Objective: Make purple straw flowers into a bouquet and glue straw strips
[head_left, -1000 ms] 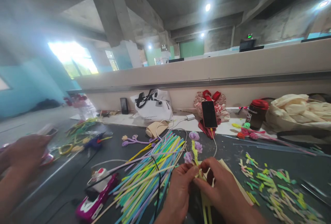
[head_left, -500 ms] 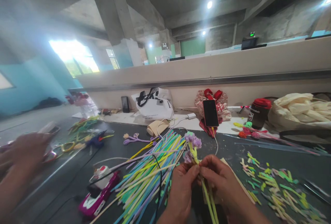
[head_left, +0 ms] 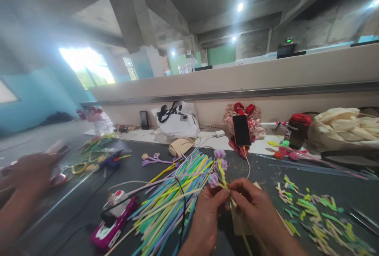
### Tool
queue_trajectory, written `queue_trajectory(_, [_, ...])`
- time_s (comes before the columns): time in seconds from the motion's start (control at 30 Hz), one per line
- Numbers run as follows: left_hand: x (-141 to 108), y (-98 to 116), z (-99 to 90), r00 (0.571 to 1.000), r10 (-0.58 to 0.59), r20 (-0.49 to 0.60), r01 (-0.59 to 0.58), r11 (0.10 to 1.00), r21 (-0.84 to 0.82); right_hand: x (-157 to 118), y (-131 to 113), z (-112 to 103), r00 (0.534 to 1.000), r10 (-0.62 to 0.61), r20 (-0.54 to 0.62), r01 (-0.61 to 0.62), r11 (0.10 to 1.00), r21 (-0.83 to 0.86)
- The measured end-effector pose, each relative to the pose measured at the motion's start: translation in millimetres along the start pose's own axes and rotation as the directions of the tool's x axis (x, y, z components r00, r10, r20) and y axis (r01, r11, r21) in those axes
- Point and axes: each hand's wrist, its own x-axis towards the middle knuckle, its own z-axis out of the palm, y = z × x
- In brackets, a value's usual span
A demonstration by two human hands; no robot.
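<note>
A pipe-cleaner flower stem [head_left: 222, 177] with several purple blossoms stands between my two hands, its yellow-green stalks running down toward me. My left hand [head_left: 211, 206] pinches the stalk just below the lowest blossom. From the other side, my right hand [head_left: 251, 202] grips the same stalk, fingertips almost meeting the left ones. The lower stalks look blurred. Just left of my hands lies a large pile of coloured pipe cleaners [head_left: 171, 200]. Under my right hand, a beige flat piece [head_left: 241, 222] shows in part.
Cut pipe-cleaner bits [head_left: 319, 212] lie at right near metal tweezers or scissors [head_left: 363, 220]. A purple power strip [head_left: 114, 224] and a blue glue gun [head_left: 112, 159] are at left. A phone [head_left: 241, 129] leans on a red-patterned bag. Another person's hand [head_left: 28, 173] works at far left.
The blossoms have turned and spread apart, with one now low on the left. The lower stalks have swung and blurred. Both hands stay in nearly the same place.
</note>
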Motion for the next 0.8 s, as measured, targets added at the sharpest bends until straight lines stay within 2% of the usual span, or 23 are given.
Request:
queue_trajectory(0.1, [-2, 2, 0.0, 1.0, -0.017, -0.011, 0.018, 0.999, 0.039, 4, 5, -1, 0.999, 0.015, -0.036, -0.014, 0.999, 0.038])
queue_trajectory(0.2, [-5, 7, 5.5, 0.997, -0.069, 0.037, 0.067, 0.997, 0.042, 7, 9, -1, 0.995, 0.099, -0.026, -0.089, 0.965, 0.247])
queue_trajectory(0.33, [-7, 10, 12.5, 0.979, -0.132, 0.157, 0.138, 0.99, -0.028, 5, 11, 1, 0.984, 0.173, 0.051, -0.175, 0.853, 0.492])
queue_trajectory(0.47, [-2, 4, 9.8, 0.975, -0.159, 0.153, 0.169, 0.984, -0.058, 4, 6, 1, 0.985, 0.167, -0.033, -0.129, 0.856, 0.5])
queue_trajectory(0.6, [3, -2, 3.8, 0.985, -0.134, 0.105, 0.138, 0.99, -0.029, 5, 0, 0, 0.976, 0.187, -0.115, -0.097, 0.837, 0.538])
queue_trajectory(0.8, [2, -1, 3.5, 0.98, -0.126, 0.151, 0.132, 0.991, -0.028, 4, 3, 6, 0.975, 0.194, -0.11, -0.088, 0.788, 0.61])
